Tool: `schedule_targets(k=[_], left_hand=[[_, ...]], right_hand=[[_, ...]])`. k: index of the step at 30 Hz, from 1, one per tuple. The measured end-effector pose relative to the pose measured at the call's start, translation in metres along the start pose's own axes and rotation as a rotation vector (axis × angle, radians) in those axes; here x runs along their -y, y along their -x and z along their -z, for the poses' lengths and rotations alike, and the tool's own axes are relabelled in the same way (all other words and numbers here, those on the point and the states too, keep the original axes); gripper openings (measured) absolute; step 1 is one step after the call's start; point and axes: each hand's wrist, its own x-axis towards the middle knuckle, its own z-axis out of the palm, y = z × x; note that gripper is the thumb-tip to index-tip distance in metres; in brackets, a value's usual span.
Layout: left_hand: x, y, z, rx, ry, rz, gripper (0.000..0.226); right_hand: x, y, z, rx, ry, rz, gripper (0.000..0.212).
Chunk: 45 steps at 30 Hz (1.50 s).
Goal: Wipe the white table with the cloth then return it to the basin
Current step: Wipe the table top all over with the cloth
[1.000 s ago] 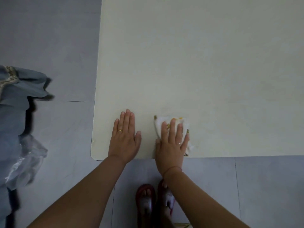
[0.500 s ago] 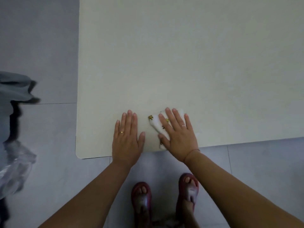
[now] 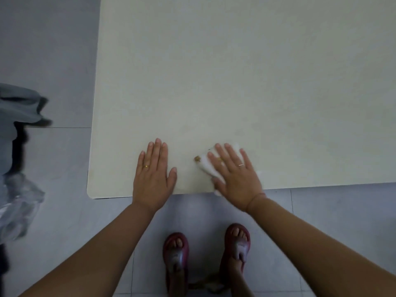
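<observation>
White cloth (image 3: pixel 205 166), with small yellow-brown marks on its left corner, lies flat on the tabletop (image 3: pixel 235 71) close to the near edge, and your right hand (image 3: pixel 235 179) covers most of it. That hand is spread, palm down, with the fingers straight and slightly fanned. It presses the cloth to the surface rather than gripping it, and the fingers point away from you and lean to the left. The cloth shows to the left of your fingers and thumb. A sliver of it peeks out at the edge just below the thumb, and a faint white bit shows to the right of the palm. A thin ring (image 3: pixel 241 165) sits on one finger of this hand.

Your left hand (image 3: pixel 153 179) rests just beside it, apart from the cloth, with a strip of bare tabletop between them. It too is released: palm flat, fingers straight and together, thumb out to the right, heel of the hand at the near edge. It holds nothing. A gold ring (image 3: pixel 146 166) is on one finger.

The tabletop is pale cream-white, and its rounded near-left corner is in view to the left of your left hand. Below the edge is a grey tiled floor (image 3: pixel 342 211), where your feet stand in dark red sandals (image 3: pixel 175 251). At the far left of the view is blurred grey fabric (image 3: pixel 19 103), with crumpled clear plastic (image 3: pixel 17 206) beneath it, both well apart from the tabletop.
</observation>
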Motion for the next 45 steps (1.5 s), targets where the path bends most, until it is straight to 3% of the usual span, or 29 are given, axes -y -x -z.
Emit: schedule_targets(k=[3,5,7,10,12,14,16,18,20,21,23,25,28,30,33,36,38,40,43,45], left_hand=[[-0.01,-0.005,0.003,-0.02,0.005,0.042,0.066],[-0.024,-0.012,0.002,-0.029,0.023,0.061,0.066],[-0.043,-0.021,0.0,-0.024,0.038,0.048,0.066],[-0.068,-0.029,-0.008,-0.011,0.033,0.042,0.066],[-0.074,-0.03,-0.012,-0.008,0.025,0.049,0.066],[-0.074,-0.029,-0.014,-0.016,0.022,0.05,0.066],[-0.074,-0.029,-0.015,-0.016,0.014,0.045,0.066],[-0.075,-0.029,-0.016,-0.016,0.0,0.053,0.066],[-0.076,-0.029,-0.016,-0.014,-0.007,0.065,0.067],[-0.076,-0.029,-0.016,-0.012,-0.008,0.067,0.067],[-0.076,-0.029,-0.016,-0.004,-0.016,0.071,0.068],[-0.077,-0.029,-0.015,0.003,-0.032,0.07,0.067],[-0.077,-0.03,-0.014,-0.004,-0.027,0.064,0.066],[-0.077,-0.029,-0.014,-0.011,-0.003,0.066,0.066],[-0.077,-0.029,-0.015,-0.007,0.008,0.068,0.066],[-0.076,-0.03,-0.016,-0.006,-0.004,0.07,0.067],[-0.076,-0.029,-0.017,0.007,-0.012,0.071,0.067],[-0.076,-0.03,-0.018,0.011,-0.011,0.067,0.066],[-0.074,-0.03,-0.018,0.006,0.016,0.053,0.066],[-0.073,-0.03,-0.018,-0.002,0.048,0.042,0.065]], right_hand=[[-0.04,0.011,0.001,0.032,-0.094,-0.333,0.062],[-0.025,0.006,0.0,-0.007,-0.19,-0.6,0.06],[0.005,-0.003,0.001,-0.007,-0.245,-0.711,0.062],[0.025,0.002,0.002,0.037,-0.147,-0.383,0.063],[-0.004,0.007,0.003,0.024,-0.089,-0.111,0.062],[-0.044,0.007,0.004,0.015,-0.027,0.032,0.062],[-0.085,0.002,0.005,0.026,-0.026,-0.087,0.062],[-0.102,-0.009,0.006,0.044,-0.118,-0.375,0.06],[-0.086,-0.025,0.006,0.015,-0.188,-0.622,0.061],[-0.07,-0.033,0.007,0.012,-0.212,-0.66,0.063],[-0.033,-0.044,0.008,0.027,-0.2,-0.5,0.066],[-0.011,-0.046,0.01,0.032,-0.122,-0.199,0.066],[-0.044,-0.055,0.013,-0.013,-0.053,0.105,0.062],[-0.082,-0.061,0.013,-0.009,-0.018,0.099,0.06],[-0.114,-0.076,0.016,0.01,-0.126,-0.299,0.06],[-0.072,-0.095,0.017,-0.012,-0.217,-0.64,0.062],[-0.032,-0.102,0.017,-0.008,-0.203,-0.532,0.065],[-0.012,-0.099,0.019,-0.003,-0.157,-0.283,0.065],[-0.041,-0.1,0.022,-0.024,-0.091,0.022,0.064],[-0.073,-0.105,0.022,-0.014,-0.046,0.049,0.062]])
